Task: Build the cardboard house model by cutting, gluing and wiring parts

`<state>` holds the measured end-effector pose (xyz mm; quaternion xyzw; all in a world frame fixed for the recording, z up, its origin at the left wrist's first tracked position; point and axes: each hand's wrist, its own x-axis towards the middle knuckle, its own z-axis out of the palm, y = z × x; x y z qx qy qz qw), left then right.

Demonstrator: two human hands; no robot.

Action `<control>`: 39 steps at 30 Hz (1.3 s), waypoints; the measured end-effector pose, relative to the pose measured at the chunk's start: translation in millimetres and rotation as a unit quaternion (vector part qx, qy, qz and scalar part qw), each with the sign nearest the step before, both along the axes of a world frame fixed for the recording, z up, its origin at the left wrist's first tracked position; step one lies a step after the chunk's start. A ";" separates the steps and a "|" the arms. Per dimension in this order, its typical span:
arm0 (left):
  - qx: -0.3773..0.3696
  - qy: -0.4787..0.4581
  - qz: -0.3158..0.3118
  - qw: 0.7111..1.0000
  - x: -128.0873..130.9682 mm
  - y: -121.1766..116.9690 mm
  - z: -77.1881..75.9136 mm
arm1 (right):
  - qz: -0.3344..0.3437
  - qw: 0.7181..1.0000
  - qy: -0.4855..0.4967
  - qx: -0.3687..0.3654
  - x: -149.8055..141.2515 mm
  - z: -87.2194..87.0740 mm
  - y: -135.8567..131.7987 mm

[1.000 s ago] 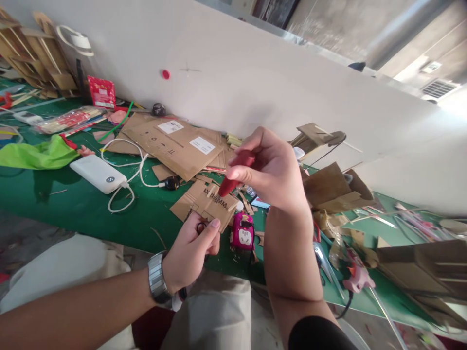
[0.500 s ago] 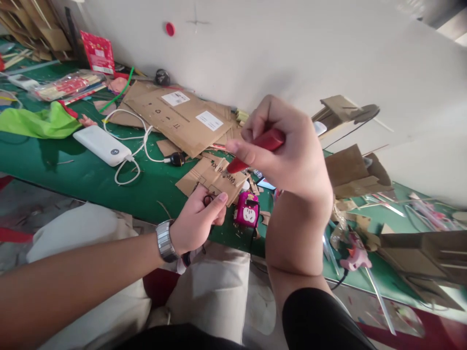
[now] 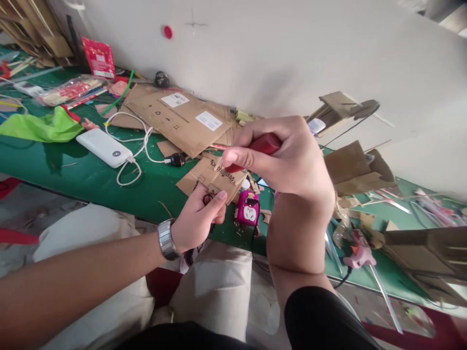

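Observation:
My left hand (image 3: pixel 199 214), with a silver watch at the wrist, is closed on the near edge of a printed cardboard piece (image 3: pixel 191 177). A small dark ring (image 3: pixel 207 199) shows beside its thumb; what it belongs to is hidden. Above the cardboard, my right hand (image 3: pixel 288 150) is wrapped round a red-handled tool (image 3: pixel 265 144). The handle slants down to the left toward the cardboard. Its working end is hard to make out, so I cannot tell the kind of tool. A thin pale strip stands on the cardboard beside my right thumb.
A magenta power socket (image 3: pixel 247 209) sits just right of the cardboard. A white power bank (image 3: pixel 104 147) with a looped cable lies left. Behind is a large flattened carton (image 3: pixel 178 116). At right are a pink glue gun (image 3: pixel 360 253) and cardboard structures (image 3: pixel 359 170) on the green table.
My right hand has come down slightly, its knuckles lower around the red handle. My left hand keeps its grip on the cardboard in nearly the same place.

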<state>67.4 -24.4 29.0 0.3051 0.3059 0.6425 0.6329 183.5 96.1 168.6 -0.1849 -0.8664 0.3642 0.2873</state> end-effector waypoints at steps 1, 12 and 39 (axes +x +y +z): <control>-0.001 0.002 0.001 1.000 0.0 0.0 0.0 | 0.005 1.000 -0.006 -0.001 0.5 0.4 0.3; -0.005 0.009 0.004 1.000 0.6 0.1 -1.7 | -0.029 0.998 -0.017 0.054 5.7 6.8 12.4; -0.006 0.017 0.006 1.000 -0.8 1.7 0.1 | -0.044 0.998 -0.007 0.048 6.1 5.1 8.4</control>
